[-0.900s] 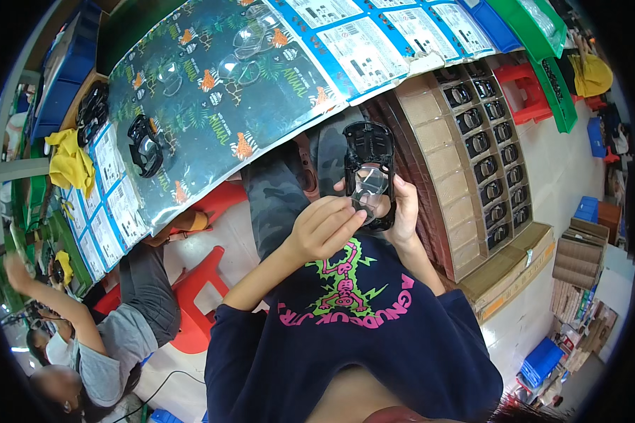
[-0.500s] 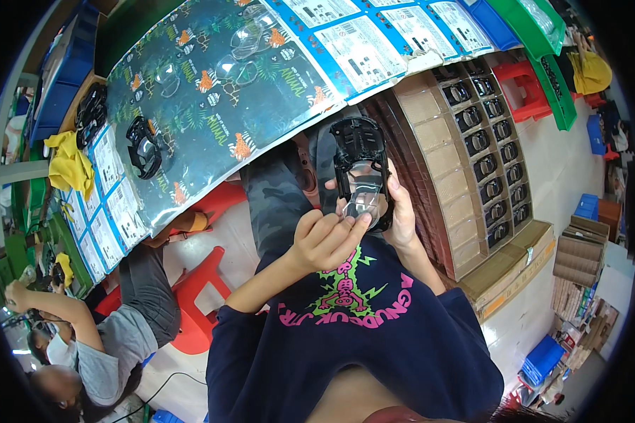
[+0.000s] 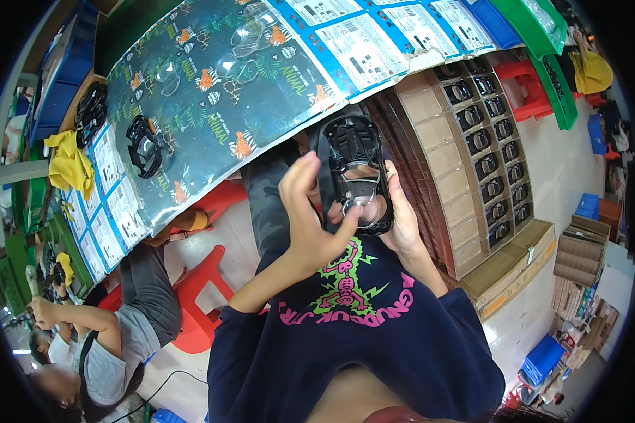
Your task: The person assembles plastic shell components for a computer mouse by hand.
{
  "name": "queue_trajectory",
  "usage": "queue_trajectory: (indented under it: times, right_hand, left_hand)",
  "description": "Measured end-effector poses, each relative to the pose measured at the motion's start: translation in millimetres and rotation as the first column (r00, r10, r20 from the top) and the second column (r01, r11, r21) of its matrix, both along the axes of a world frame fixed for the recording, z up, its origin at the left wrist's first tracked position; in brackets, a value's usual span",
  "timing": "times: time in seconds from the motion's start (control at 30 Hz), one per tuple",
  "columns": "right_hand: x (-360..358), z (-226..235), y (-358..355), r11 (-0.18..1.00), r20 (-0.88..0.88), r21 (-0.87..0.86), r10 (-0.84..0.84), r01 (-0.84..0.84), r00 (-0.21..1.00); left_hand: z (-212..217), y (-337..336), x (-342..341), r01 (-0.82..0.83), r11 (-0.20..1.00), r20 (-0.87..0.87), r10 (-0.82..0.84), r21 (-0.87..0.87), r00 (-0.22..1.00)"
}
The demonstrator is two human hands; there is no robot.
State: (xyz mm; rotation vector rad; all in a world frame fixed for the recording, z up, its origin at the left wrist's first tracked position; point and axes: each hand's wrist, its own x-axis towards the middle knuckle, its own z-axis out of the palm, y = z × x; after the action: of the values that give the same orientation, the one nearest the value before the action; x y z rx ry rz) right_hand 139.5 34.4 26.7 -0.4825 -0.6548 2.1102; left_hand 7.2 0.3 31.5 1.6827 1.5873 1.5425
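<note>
1. The right hand [image 3: 406, 218] is gripping a black toy car shell [image 3: 354, 173], underside up, close above the lap.
2. The left hand [image 3: 310, 211] is pressing a clear window insert [image 3: 363, 209] into the shell, thumb on it.
3. The insert is looking nearly seated; whether it is clipped in I cannot tell.
4. More shells are lying on the patterned tabletop [image 3: 212, 99], and the cardboard tray [image 3: 473, 141] is sitting partly filled.

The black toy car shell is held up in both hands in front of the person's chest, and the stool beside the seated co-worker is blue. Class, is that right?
Not quite. The stool beside the seated co-worker is red, not blue, as the head view shows. The rest holds: the black toy car shell is held in the left hand and the right hand in front of the chest.
</note>
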Motion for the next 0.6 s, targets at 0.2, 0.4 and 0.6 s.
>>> queue_trajectory:
  times: [0.2,0.4,0.6]
  right_hand:
    - [-3,10,0,0.991,0.283,0.128,-0.015,-0.022,0.959]
    - [-2,14,-1,0.946,0.612,0.289,-0.063,-0.149,0.788]
    - [0,4,-3,0.967,0.696,0.238,-0.104,-0.091,0.71]
  left_hand:
    - [3,23,-8,0.552,0.783,0.83,-0.085,-0.286,0.551]
    - [-13,27,-2,0.447,0.865,0.769,-0.121,-0.228,0.627]
    - [-24,24,0,0.435,0.856,0.759,-0.08,-0.28,0.646]
